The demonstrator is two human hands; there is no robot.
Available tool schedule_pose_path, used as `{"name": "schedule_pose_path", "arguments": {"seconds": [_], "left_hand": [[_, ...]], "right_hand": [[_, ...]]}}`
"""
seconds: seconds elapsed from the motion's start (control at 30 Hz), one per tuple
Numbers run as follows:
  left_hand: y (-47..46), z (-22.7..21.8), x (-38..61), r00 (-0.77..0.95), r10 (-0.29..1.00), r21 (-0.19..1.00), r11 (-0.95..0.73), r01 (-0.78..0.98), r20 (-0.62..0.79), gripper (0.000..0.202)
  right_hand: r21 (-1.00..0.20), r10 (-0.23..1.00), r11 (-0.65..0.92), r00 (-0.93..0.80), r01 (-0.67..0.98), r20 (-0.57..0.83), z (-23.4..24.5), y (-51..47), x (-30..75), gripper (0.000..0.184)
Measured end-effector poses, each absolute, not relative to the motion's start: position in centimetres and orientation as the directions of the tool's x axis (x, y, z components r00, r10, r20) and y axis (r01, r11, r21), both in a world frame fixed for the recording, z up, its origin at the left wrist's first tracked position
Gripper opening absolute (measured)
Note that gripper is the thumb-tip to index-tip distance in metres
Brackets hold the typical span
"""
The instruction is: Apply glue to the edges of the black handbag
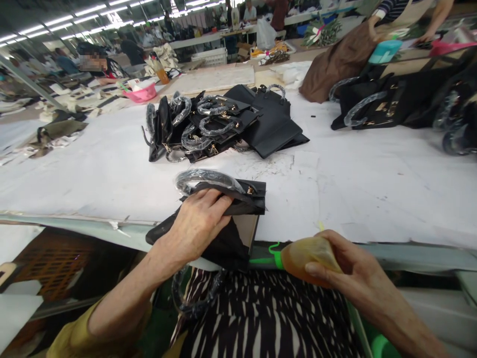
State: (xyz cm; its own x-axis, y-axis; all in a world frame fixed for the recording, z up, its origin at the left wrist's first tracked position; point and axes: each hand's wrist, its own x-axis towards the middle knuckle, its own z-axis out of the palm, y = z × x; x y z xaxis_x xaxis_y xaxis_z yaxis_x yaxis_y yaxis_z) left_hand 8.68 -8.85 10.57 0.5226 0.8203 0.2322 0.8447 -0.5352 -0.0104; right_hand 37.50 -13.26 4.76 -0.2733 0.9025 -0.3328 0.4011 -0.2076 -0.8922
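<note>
A black handbag [257,205] lies at the table's front edge, part of it hanging over toward my lap. One plastic-wrapped handle [208,176] rests on the table; another wrapped handle [197,303] dangles below the edge. My left hand [203,219] grips the bag's black fabric, its fingertips hidden in the folds. In my right hand [341,261] is a squeeze bottle [305,258] of amber liquid with a green cap. The bottle lies tilted sideways, its green nozzle pointing left at the bag's open side, where a beige panel [246,229] shows.
Beyond the bag, several black handbags [219,122] are piled on the white-covered table [372,189]. More black bags [387,102] lie at the right, near a co-worker's hand [372,27]. A pink basin [140,93] and another amber bottle [161,72] stand at the back left.
</note>
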Motion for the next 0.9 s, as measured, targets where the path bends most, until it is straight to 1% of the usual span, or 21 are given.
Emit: {"name": "schedule_pose_path", "arguments": {"seconds": [0.2, 0.33, 0.43, 0.6, 0.77, 0.9], "left_hand": [[-8.3, 10.6, 8.9, 0.534, 0.811, -0.026, -0.544, 0.838, 0.237, 0.022], [-8.2, 10.5, 8.9, 0.527, 0.821, -0.026, -0.535, 0.845, 0.222, 0.024], [-8.2, 10.5, 8.8, 0.528, 0.821, -0.018, -0.537, 0.843, 0.217, 0.026], [-8.1, 10.5, 8.8, 0.533, 0.813, -0.03, -0.542, 0.84, 0.236, 0.023], [-8.1, 10.6, 8.8, 0.541, 0.807, -0.033, -0.55, 0.835, 0.237, 0.024], [-8.2, 10.6, 8.8, 0.54, 0.806, -0.039, -0.548, 0.835, 0.241, 0.025]], "right_hand": [[-0.899, 0.899, -0.27, -0.244, 0.344, -0.363, 4.2, -14.2, 37.9, 0.023], [-0.888, 0.908, -0.333, -0.145, 0.316, -0.392, 4.2, -15.0, 37.8, 0.027], [-0.879, 0.905, -0.36, -0.11, 0.312, -0.41, 4.4, -15.7, 37.4, 0.025], [-0.876, 0.898, -0.43, 0.003, 0.218, -0.44, 4.1, -16.8, 36.7, 0.027], [-0.871, 0.896, -0.438, 0.032, 0.221, -0.442, 3.0, -17.2, 36.7, 0.03], [-0.866, 0.875, -0.477, -0.006, 0.146, -0.483, 2.7, -17.3, 36.9, 0.028]]}}
